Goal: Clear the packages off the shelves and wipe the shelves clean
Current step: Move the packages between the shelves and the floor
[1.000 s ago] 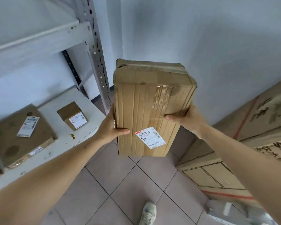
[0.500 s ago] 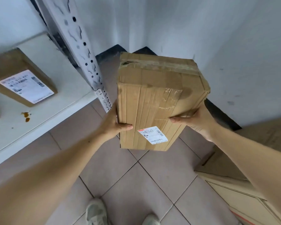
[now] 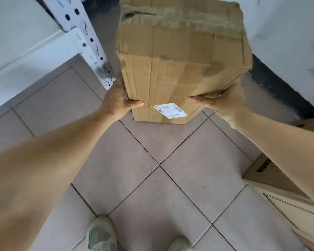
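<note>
Package (image 3: pixel 179 69), a taped cardboard box, is hanging over the tiled floor (image 3: pixel 170 178), right of the shelf upright (image 3: pixel 91 44). Left hand (image 3: pixel 119 101) and right hand (image 3: pixel 223 104) are gripping its sides, thumbs lying on top.

Storeroom: steel racking (image 3: pixel 91 42), stacked cartons (image 3: pixel 286 200)

A worn brown cardboard box (image 3: pixel 181 62) is held in the air above the tiled floor, just right of the white shelf (image 3: pixel 33 57) and its perforated metal upright. Its creased faces carry strips of clear and brownish packing tape, and a white shipping label (image 3: pixel 169 110) sits near its lower edge. The corners look crushed and frayed.
</note>
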Available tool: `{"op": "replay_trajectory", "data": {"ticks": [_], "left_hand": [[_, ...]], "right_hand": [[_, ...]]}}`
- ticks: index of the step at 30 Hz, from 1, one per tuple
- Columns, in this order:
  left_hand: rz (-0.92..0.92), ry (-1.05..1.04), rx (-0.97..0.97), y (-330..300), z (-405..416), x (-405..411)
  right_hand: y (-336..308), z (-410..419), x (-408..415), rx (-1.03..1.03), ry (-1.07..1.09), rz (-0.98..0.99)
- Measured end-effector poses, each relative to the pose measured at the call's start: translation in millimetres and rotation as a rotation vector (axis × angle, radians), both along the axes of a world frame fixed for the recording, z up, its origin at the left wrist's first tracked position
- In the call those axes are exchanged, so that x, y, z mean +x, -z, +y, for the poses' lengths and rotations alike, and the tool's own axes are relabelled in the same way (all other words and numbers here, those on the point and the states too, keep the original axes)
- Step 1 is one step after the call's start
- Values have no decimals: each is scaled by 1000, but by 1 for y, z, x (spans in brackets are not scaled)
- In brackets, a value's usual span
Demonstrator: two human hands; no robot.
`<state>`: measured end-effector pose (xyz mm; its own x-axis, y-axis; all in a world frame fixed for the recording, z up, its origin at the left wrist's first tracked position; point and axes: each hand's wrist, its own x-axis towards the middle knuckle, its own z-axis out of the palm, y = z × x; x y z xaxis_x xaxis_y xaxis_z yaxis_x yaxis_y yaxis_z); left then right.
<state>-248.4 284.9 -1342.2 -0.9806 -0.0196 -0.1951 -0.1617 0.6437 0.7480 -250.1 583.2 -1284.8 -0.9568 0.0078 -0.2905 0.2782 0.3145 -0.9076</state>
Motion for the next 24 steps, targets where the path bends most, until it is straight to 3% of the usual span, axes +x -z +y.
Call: {"op": "replay_trajectory", "data": {"ticks": [10, 16, 24], "left_hand": [[-99, 98, -110, -11, -10, 8], [-291, 66, -197, -44, -9, 24], [-631, 291, -396, -136, -3, 44]], "right_hand": [[-2, 1, -5, 98, -52, -103], [-40, 8, 9, 231, -84, -131], [-126, 14, 54, 434, -249, -334]]}}
